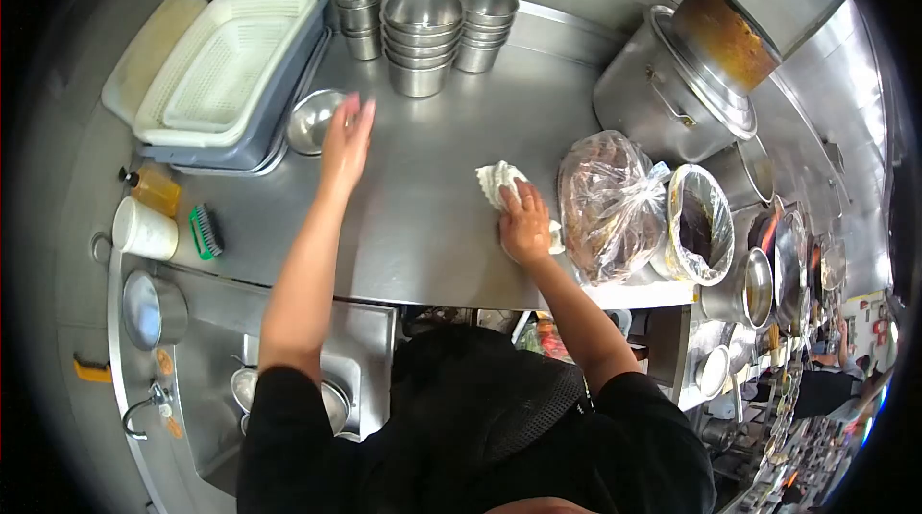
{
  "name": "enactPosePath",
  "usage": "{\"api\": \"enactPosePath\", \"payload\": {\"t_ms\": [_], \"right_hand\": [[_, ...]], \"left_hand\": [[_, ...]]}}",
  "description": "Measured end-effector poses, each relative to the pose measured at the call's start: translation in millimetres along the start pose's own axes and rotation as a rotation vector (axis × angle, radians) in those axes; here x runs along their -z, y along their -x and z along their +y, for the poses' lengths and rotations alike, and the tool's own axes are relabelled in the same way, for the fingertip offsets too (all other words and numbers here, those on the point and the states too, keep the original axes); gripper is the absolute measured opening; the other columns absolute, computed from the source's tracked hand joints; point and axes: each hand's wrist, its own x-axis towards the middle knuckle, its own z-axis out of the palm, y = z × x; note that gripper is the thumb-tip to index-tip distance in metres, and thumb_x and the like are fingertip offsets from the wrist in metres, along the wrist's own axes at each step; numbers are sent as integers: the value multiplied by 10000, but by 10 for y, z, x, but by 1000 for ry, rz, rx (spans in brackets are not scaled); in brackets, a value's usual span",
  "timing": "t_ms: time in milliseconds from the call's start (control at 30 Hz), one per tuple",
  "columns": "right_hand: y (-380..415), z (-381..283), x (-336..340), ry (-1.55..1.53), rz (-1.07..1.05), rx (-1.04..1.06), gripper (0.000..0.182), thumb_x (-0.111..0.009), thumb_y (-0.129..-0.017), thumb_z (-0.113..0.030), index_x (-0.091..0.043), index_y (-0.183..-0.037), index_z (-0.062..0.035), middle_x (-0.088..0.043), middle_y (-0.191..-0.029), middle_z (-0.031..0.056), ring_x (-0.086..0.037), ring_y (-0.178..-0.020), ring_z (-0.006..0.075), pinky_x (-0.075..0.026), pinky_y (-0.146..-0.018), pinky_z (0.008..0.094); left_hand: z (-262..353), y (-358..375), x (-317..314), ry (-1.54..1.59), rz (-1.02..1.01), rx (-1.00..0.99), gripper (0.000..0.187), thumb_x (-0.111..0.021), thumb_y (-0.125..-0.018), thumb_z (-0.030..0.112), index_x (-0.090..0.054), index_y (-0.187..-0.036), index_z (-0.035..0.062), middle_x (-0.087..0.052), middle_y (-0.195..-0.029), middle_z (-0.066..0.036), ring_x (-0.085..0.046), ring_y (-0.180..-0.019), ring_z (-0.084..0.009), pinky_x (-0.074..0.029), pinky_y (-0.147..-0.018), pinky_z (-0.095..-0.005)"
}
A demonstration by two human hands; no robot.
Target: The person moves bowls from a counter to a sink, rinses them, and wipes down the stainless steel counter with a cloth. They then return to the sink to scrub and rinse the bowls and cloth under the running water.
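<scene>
My right hand (525,223) presses on a white cloth (497,178) that lies on the steel counter (432,187), left of a tied plastic bag (610,207) with brown contents. Over the counter's left part is my left hand (350,144), its fingers apart and nothing in them. It partly covers a shallow metal bowl (309,126), and whether it touches the bowl I cannot tell.
Stacked steel containers (420,43) stand at the back. White baskets (230,67) are at the left, above a green brush (205,232). At the right are a large pot (653,82) and a lined bucket (699,224). A sink (370,331) lies in front.
</scene>
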Motion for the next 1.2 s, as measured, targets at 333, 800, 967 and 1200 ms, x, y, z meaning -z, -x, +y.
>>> {"api": "enactPosePath", "payload": {"t_ms": [333, 800, 967, 1200], "right_hand": [[-57, 50, 32, -68, -1, -35, 451, -561, -725, -106, -550, -1174, -141, -438, -1317, 127, -391, -1227, 355, -297, -1034, 490], [-75, 10, -7, 0, -2, -4, 478, -553, -723, -98, -547, -1199, -141, -429, -1337, 119, -381, -1240, 348, -300, -1026, 480], [-66, 1, -9, 6, -7, -19, 464, -555, -727, -101, -548, -1190, -141, -431, -1327, 121, -385, -1234, 347, -309, -1017, 479], [-73, -19, -1, 19, 3, -17, 479, -551, -737, -94, -518, -1214, -132, -423, -1323, 138, -382, -1226, 368, -310, -1008, 494]], "left_hand": [[227, -1665, -1044, 49, -68, 304, 805, -517, -729, 590, -384, -1314, 53, -413, -1333, -171, -429, -1183, -338, -411, -862, -541], [147, -1147, -1656, 33, -321, 218, 870, -518, -802, 635, -308, -1367, 8, -496, -1264, -196, -509, -1124, -361, -460, -881, -489], [-215, -607, -475, -1052, 0, -122, 699, -592, -805, 523, -444, -1302, 54, -488, -1302, -178, -436, -1233, -327, -314, -1032, -478], [-681, -194, 286, -1356, -70, -95, 301, -577, -844, 289, -591, -1081, 103, -648, -1039, -92, -592, -1010, -250, -356, -934, -480]]}}
